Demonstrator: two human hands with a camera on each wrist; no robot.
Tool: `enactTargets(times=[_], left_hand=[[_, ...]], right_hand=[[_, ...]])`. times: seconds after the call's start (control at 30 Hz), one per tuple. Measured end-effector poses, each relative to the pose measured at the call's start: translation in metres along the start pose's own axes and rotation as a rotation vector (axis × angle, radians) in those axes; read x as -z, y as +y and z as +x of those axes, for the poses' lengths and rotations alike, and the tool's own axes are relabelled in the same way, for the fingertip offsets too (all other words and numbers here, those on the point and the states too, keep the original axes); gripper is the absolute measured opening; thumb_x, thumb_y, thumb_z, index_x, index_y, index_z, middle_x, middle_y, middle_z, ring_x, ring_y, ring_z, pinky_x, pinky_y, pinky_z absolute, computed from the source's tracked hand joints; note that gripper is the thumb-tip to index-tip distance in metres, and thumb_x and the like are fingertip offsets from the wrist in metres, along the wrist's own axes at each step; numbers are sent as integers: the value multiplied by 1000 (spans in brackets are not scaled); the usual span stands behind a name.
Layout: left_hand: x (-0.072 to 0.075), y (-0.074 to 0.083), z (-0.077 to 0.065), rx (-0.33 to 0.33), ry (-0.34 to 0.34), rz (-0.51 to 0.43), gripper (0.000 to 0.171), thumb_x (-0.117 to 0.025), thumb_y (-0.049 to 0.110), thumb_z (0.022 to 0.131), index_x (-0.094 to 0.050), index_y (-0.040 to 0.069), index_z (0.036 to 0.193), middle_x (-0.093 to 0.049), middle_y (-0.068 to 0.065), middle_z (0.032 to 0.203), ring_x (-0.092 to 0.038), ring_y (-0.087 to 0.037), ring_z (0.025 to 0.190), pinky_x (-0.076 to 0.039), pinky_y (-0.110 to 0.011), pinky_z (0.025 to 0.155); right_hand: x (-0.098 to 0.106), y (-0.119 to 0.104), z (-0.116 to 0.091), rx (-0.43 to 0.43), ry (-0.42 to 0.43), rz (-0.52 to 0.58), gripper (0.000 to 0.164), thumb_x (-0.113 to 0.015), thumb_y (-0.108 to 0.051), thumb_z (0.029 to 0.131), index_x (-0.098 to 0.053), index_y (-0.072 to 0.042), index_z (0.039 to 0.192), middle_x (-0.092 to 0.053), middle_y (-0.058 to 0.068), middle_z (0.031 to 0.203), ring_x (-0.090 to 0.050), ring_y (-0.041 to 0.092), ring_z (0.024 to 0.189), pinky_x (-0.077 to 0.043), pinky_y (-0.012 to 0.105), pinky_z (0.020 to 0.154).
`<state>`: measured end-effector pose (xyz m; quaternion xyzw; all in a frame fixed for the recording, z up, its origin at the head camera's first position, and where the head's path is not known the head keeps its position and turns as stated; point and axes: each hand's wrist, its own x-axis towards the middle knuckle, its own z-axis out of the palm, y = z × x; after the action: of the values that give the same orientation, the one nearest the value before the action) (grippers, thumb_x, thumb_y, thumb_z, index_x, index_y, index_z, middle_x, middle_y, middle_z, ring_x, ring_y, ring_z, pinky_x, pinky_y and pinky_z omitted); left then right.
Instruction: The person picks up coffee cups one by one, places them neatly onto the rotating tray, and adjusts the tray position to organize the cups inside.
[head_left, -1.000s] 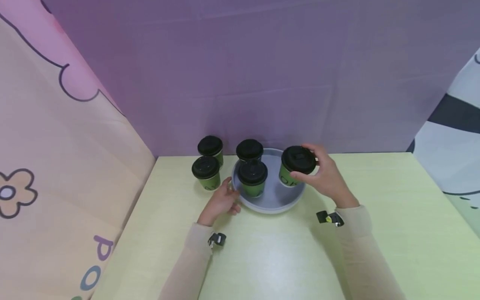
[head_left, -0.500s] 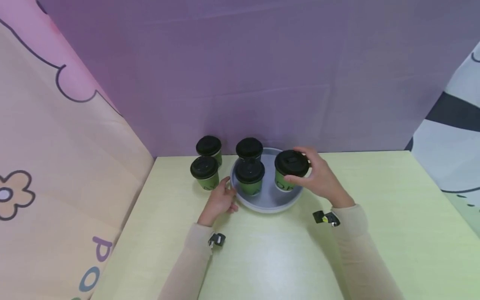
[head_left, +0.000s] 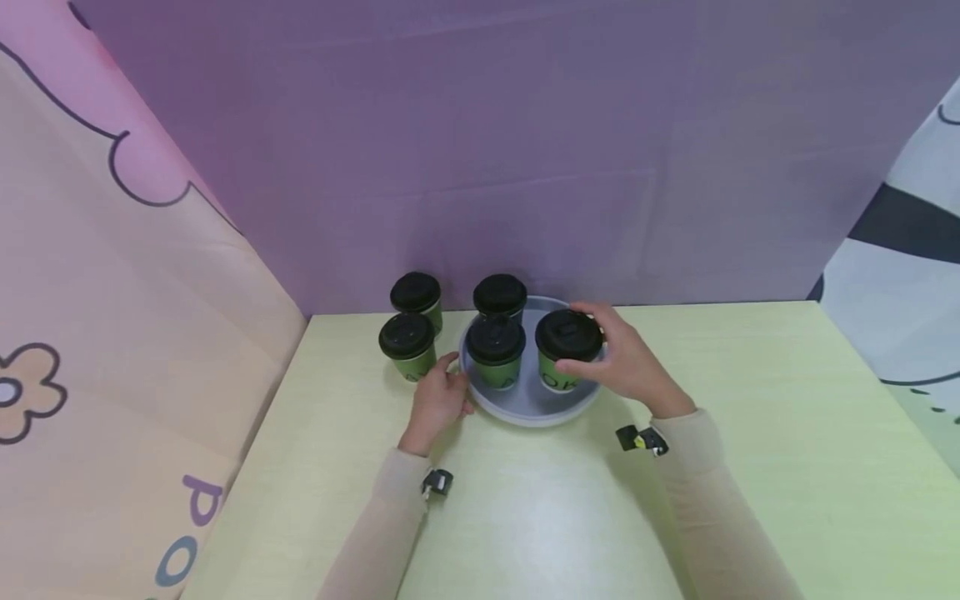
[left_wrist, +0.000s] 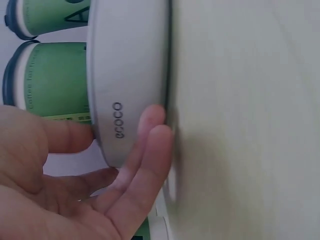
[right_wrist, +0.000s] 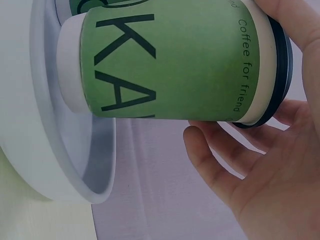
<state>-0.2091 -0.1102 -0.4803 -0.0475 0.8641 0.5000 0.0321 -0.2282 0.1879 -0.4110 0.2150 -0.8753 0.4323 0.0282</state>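
My right hand (head_left: 630, 362) grips a green paper coffee cup (head_left: 558, 379) with a black lid, thumb on the near side and fingers behind. In the right wrist view the cup (right_wrist: 170, 65) stands inside the rim of the round grey tray (right_wrist: 45, 165), its base low over the tray floor. Two more lidded cups, a front one (head_left: 497, 372) and a rear one (head_left: 500, 293), stand upright on the left half of the tray (head_left: 536, 419). My left hand (head_left: 438, 404) holds the tray's left edge, thumb at the rim and fingers against the outer wall (left_wrist: 130, 65).
Left of the tray, two lidded green cups stand on the pale table (head_left: 540, 517), a front one (head_left: 408, 337) close to my left hand and a rear one (head_left: 416, 293). A purple backdrop (head_left: 480, 167) rises behind the table, with a patterned sheet (head_left: 127, 333) on the left.
My right hand has carried its cup leftward and toward me, closer to the front cup on the tray. The left hand stays at the tray's edge.
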Motion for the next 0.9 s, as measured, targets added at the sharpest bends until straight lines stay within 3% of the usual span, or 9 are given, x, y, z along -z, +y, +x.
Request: enactTargets(times=[0.2,0.37,0.53,0.73,0.9], left_hand=[[4,3,0,33,-93,-124,66,-59,13,101,-30,6,160,-67,-20,109,-74,-28,73,-63,-35,66],[5,4,0,66,-135,-173,70,-63,10,99,-29,8,160,-60,-20,113,-73,-26,78,-64,-36,71],[5,4,0,52,-118,-174,70,-62,8,99,-28,6,160,-62,-24,120,-73,-29,79,-64,-37,72],[4,2,2,37,-48,-155,65,-63,7,99,-35,5,157,-63,-26,127,-74,-30,79,-63,-32,68],[3,-1,4,38,-6,-188,62,-64,7,98,-38,4,154,-61,-27,127,-74,-31,79,-64,-36,70]], right_hand=[[-3,0,1,2,-5,6,95,-91,-38,77,-42,-12,154,-47,12,154,-45,35,143,-38,60,116],[-5,0,2,12,-21,2,94,-90,-37,78,-41,-12,154,-45,13,156,-42,36,145,-34,60,119],[-5,-2,2,22,-45,8,92,-89,-36,79,-41,-13,154,-43,15,158,-41,38,146,-33,62,118],[-6,-3,2,26,-74,21,90,-89,-36,80,-42,-16,154,-44,13,157,-44,36,143,-36,62,116],[-8,-2,2,18,-92,15,93,-89,-38,79,-40,-16,155,-43,11,157,-43,34,143,-36,60,116]])
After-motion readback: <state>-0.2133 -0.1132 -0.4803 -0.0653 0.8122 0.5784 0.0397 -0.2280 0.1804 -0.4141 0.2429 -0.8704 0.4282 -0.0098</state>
